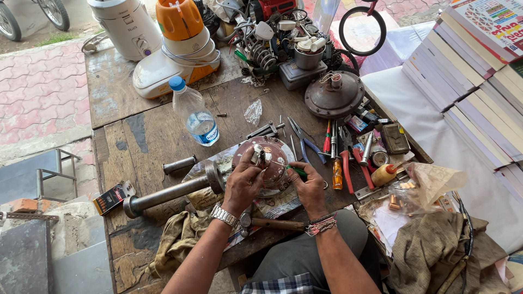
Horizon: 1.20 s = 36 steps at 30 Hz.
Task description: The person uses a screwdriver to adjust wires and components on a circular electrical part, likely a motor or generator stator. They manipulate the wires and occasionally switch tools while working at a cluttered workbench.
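worn wooden table [147,136], water bottle [196,111], pliers [305,140], screwdrivers [336,163]

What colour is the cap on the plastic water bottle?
Blue, on the clear water bottle; the head view shows it plainly.

**An open-air repair stall by the pavement**

This is a street-side repair workshop. A worn wooden table [122,141] stands on red paving bricks [38,92], with a bicycle wheel [54,11] parked behind. Its top is crowded with screwdrivers [336,163], pliers [305,142], a round motor housing [334,95], coils and loose parts, and mixer-grinder bases [174,54] brought for fixing. Stacked books [479,71] fill a neighbouring stand.
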### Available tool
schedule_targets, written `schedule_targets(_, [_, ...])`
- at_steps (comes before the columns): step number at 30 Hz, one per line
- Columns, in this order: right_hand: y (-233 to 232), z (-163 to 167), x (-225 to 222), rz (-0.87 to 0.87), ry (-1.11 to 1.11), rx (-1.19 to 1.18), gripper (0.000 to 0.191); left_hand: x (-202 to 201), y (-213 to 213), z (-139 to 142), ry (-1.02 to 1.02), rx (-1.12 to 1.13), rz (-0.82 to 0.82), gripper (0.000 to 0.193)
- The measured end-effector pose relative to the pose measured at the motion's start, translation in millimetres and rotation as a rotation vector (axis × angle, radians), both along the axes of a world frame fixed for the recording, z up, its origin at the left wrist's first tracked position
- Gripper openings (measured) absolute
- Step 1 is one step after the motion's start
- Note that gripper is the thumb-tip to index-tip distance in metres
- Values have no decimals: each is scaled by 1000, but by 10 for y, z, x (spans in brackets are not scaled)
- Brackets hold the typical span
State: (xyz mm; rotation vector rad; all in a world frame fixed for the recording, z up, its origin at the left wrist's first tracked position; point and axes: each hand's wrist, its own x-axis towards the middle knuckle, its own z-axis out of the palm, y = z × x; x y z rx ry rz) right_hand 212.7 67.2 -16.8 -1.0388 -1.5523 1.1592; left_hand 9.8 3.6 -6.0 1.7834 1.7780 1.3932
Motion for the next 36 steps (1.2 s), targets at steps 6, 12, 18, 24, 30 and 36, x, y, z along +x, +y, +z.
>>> schedule_targets(6, [17,-48,-10,-29,-175,-8,24,5,14,-6,33,-28,19,11])
schedule_targets(12, [22,-69,-17,-20,-33,169,23,5,35,1,7,-2,24,9])
schedule_targets(18, [27,-65,-14,-9,71,-128,27,-15,26,33,-57,-68,7,10])
schedule_targets(24, [1,-20,-23,-48,-46,-43,26,-34,38,38,-17,-19,-15,8])
schedule_targets(30, [-51,-56,-39,-57,-22,145,28,-36,47,15,-98,-73,-6,8])
schedule_targets(36, [-36,-116,-44,5,14,68,32,-38,49,10,-52,-83,7,10])
